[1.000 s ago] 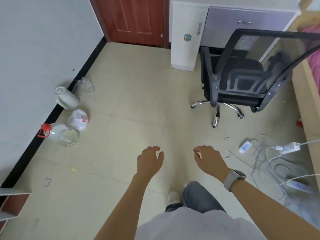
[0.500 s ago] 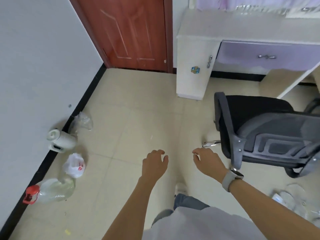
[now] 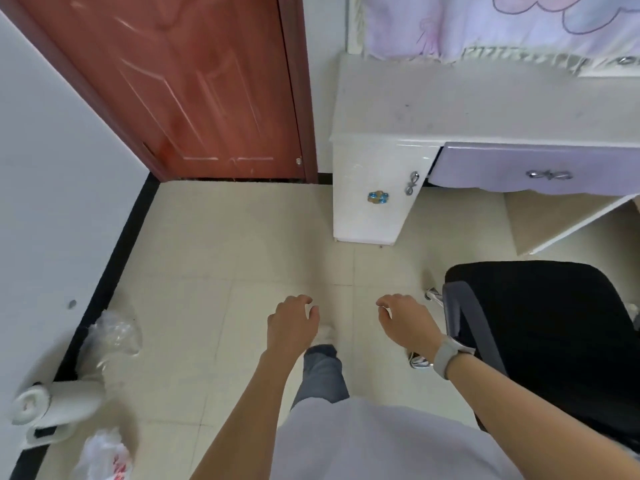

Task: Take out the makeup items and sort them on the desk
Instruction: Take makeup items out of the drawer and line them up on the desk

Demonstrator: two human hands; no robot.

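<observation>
Head view is directed down at a tiled floor, with the white desk (image 3: 485, 109) taken as the landmark. Both hands are held out short of the desk, well apart from it: the left hand (image 3: 291, 327) and the right hand (image 3: 408, 323) are each loosely curled, fingers half open, and nothing is held in either. A pale watch (image 3: 446, 355) is worn on the right wrist. No makeup items can be seen anywhere; they are judged to be stored inside the desk, perhaps in the lilac drawer (image 3: 540, 174) under its top or behind the cabinet door (image 3: 374, 192) at its left end (which of the two cannot be told). The black office chair (image 3: 540, 327) stands in front of the desk, just beside the right forearm. The step in hand is judged to be the approach. It would be done well if the chair were skirted or pushed aside first, and the drawer handle (image 3: 549, 174) were then taken squarely and pulled straight.
</observation>
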